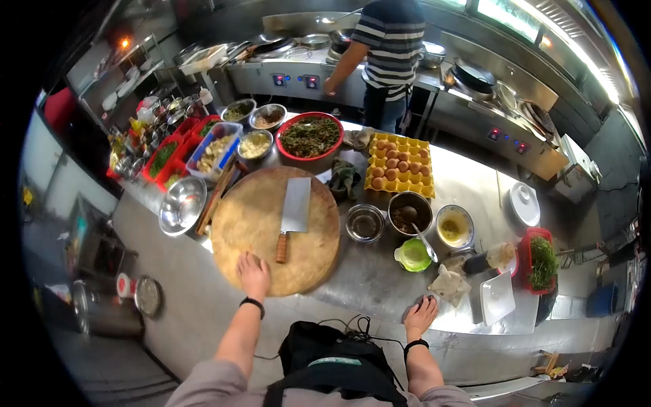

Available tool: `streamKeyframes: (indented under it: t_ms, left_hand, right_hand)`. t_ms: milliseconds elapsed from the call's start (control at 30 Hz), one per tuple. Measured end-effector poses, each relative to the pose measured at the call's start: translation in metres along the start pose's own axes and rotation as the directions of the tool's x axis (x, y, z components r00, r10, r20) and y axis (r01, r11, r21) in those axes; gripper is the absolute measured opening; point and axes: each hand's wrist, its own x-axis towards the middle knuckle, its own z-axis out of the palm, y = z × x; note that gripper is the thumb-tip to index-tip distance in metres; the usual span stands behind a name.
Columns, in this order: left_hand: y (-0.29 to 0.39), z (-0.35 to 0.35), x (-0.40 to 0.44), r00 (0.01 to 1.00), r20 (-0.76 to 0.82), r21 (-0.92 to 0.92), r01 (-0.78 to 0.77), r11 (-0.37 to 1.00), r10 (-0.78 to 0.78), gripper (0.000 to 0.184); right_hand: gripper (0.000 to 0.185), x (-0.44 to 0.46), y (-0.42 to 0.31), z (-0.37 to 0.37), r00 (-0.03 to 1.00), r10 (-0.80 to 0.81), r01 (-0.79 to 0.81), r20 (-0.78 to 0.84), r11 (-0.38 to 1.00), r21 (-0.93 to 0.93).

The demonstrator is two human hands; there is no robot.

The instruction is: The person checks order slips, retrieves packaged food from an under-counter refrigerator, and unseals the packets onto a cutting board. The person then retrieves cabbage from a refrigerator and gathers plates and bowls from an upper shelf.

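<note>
My left hand (254, 275) lies on the near edge of a round wooden chopping board (237, 210), fingers stretched out, holding nothing. Just beyond it, a cleaver (296, 207) with a wooden handle lies flat on the board, apart from the fingers. At the table's front edge, my right hand (422, 316) rests with its fingers extended and nothing visible in it. Nearest to it is a crumpled pale cloth (449, 285). A bright green bowl (413, 255) and a dark pot (401, 216) with a ladle in it stand beyond.
Yellow trays (380, 161) hold several brown eggs. A red basin (341, 139) contains chopped greens. A steel bowl (182, 216) sits left of the board. A white dish (498, 298) and a red basket (525, 247) of greens are right. A person (393, 47) stands by the stoves behind.
</note>
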Motion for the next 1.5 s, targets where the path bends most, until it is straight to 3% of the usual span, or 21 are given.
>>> streamKeyframes:
  t_ms: [100,700,1500]
  left_hand:
    - [-0.015,-0.014,0.023,0.999,-0.037,0.045,-0.029,0.999,0.031,0.049]
    - [-0.016,-0.003,0.016,0.996,-0.074,0.053,-0.035,0.998,0.039,0.048]
    - [-0.013,-0.007,0.018,0.999,-0.023,0.031,-0.025,0.999,0.026,0.049]
  right_hand:
    - [0.043,-0.003,-0.029,0.016,1.000,0.010,-0.009,-0.016,0.998,0.060]
    - [0.043,-0.006,-0.022,0.015,0.999,0.047,-0.048,0.012,0.998,0.033]
    - [0.042,-0.006,-0.022,0.013,0.999,0.021,-0.021,-0.026,0.999,0.025]
